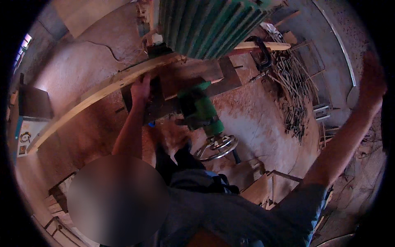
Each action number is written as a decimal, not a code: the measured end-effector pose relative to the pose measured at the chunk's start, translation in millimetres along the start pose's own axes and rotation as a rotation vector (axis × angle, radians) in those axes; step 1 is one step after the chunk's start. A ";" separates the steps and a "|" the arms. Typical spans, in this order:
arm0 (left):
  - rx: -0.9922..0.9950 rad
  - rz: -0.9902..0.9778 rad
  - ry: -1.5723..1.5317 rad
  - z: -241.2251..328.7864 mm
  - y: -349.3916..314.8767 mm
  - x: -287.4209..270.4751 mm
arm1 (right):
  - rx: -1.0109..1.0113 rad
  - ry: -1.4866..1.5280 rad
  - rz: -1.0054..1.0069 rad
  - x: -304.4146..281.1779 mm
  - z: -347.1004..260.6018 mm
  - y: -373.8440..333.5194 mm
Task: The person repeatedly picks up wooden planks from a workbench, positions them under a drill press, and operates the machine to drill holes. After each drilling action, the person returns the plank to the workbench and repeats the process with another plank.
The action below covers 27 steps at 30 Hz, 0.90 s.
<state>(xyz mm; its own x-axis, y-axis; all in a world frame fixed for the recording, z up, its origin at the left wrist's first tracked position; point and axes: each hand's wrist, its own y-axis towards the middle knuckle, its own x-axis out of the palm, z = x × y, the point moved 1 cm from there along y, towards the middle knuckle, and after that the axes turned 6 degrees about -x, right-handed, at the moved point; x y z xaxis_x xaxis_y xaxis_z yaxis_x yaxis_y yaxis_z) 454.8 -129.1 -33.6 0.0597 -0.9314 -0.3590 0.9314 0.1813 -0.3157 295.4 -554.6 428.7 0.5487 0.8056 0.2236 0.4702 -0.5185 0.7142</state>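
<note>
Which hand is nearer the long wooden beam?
Left. The left hand is at the near edge of the long wooden beam, apparently touching it; the right hand is apart from it, stretched out far right.

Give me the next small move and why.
Probably bring the right hand inward toward the long, pale wooden beam: that hand is stretched far out to the right, while only the left hand is at the beam's near edge.

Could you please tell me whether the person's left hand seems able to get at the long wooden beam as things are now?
Very likely yes: the left hand is right by the near edge of the long wooden beam, and nothing visible blocks the way between them.
</note>
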 end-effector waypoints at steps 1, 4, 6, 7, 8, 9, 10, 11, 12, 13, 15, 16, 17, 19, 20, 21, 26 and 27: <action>-0.017 -0.013 -0.009 -1.7 0.6 1.3 | 0.065 -0.044 -0.089 -7.6 22.4 -11.6; -0.134 -0.055 -0.076 -1.0 -5.7 -5.0 | 0.322 -0.384 -0.882 46.3 88.8 -141.5; -0.132 -0.064 -0.096 -7.1 -8.0 -7.9 | 0.197 -0.452 -1.179 86.3 128.4 -247.7; -0.118 -0.116 -0.110 -1.4 -6.8 1.7 | 0.127 -0.516 -1.302 104.4 138.4 -295.8; -0.049 -0.109 -0.085 2.8 -5.3 8.3 | 0.053 -0.353 -1.309 117.7 143.4 -330.9; 0.010 -0.084 -0.055 1.7 -5.0 7.8 | 0.410 -0.397 -1.400 135.5 142.2 -343.9; 0.033 -0.064 -0.050 -1.4 -4.2 2.7 | 0.771 -0.420 -1.479 148.3 141.4 -349.5; 0.052 -0.047 -0.042 -4.7 -5.3 -0.9 | 0.798 -0.382 -1.519 151.6 141.5 -341.7; 0.043 -0.052 -0.060 -8.1 -7.9 -2.5 | 0.826 -0.345 -1.557 147.2 143.6 -331.2; 0.011 -0.055 -0.084 -4.5 -8.7 -6.1 | 0.880 -0.009 -1.120 98.0 177.4 -332.4; -0.086 -0.075 -0.132 1.9 -13.6 -5.5 | 0.980 0.448 -0.514 11.0 235.1 -325.5; -0.149 -0.095 -0.165 3.7 -15.8 -2.5 | 1.091 0.533 -0.237 -23.9 255.0 -315.1; -0.160 -0.142 -0.225 -6.3 -8.8 -2.8 | 1.140 0.216 -0.014 -46.5 270.4 -319.7; -0.259 -0.222 -0.375 1.6 -5.4 -2.3 | 1.087 -0.342 -0.249 -67.2 279.4 -333.2; -0.315 -0.257 -0.445 1.6 -4.0 -4.0 | 1.043 -0.617 -0.365 -68.5 276.6 -337.0; -0.324 -0.280 -0.529 -3.0 3.0 -2.7 | 0.974 -0.692 -0.372 -71.1 273.4 -333.5; -0.338 -0.396 -0.770 -24.3 8.2 -20.0 | 0.763 -0.738 -0.380 -70.0 233.3 -323.1; -0.332 -0.348 -0.824 -30.1 6.5 -31.6 | 0.753 -0.697 -0.341 -70.5 221.6 -324.8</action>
<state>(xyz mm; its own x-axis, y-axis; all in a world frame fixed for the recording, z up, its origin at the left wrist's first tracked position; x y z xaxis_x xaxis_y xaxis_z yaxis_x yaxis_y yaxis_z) 448.2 -89.0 -50.8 0.1506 -0.8562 0.4942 0.8030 -0.1857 -0.5664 257.1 -506.5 34.0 0.4688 0.7239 -0.5061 0.8464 -0.5321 0.0229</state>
